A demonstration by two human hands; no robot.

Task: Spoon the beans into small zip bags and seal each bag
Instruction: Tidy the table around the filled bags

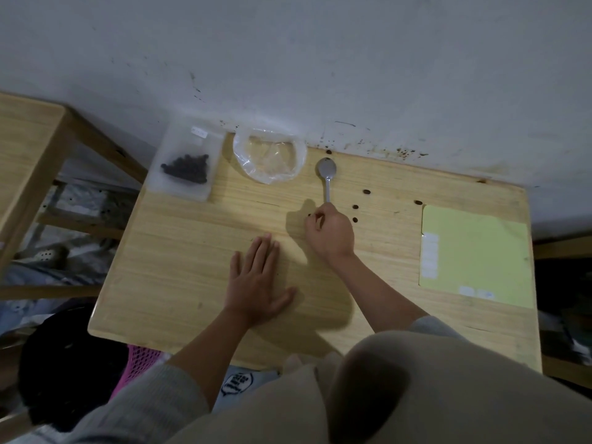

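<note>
Head view, single camera, looking down on a light wooden table set against a stained grey wall.

Left hand: flat on the table near the front centre, palm down, fingers straight and together, thumb spread to the side, gripping nothing.

Right hand: just beyond the left hand, fingers curled round the handle end of a silver metal spoon. Spoon bowl resting on the table, pointing toward the wall, with a dark bean at its far rim.

Clear zip bag holding dark brown beans: lying flat at the far left corner of the table, partly overhanging the edge. Seal state not discernible.

Crumpled clear plastic bag, open-mouthed and empty-looking: just right of the filled bag, left of the spoon bowl.

Loose dark beans: scattered on the table to the right of the spoon, apart from one another.

Pale green rectangular sheet carrying small white labels: flat at the right side of the table, well apart from both hands.
</note>
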